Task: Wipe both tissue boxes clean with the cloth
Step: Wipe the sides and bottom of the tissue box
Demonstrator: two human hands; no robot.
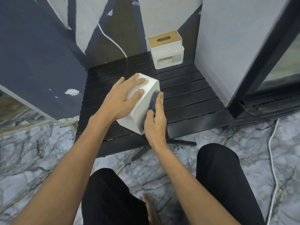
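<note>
Tissue box (142, 101) under left hand (121, 98), cloth (153, 101) pressed by right hand (155, 122)

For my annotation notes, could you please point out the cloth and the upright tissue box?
cloth (153, 101), head view, on its dark fold beside the fingers.
upright tissue box (168, 60), head view, on its labelled front.

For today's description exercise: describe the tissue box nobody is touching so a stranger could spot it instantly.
Find the black slatted table. At its far edge, against the wall, stands a white tissue box. Unlike the box being wiped, it sits upright, showing a wooden slotted lid.
</note>
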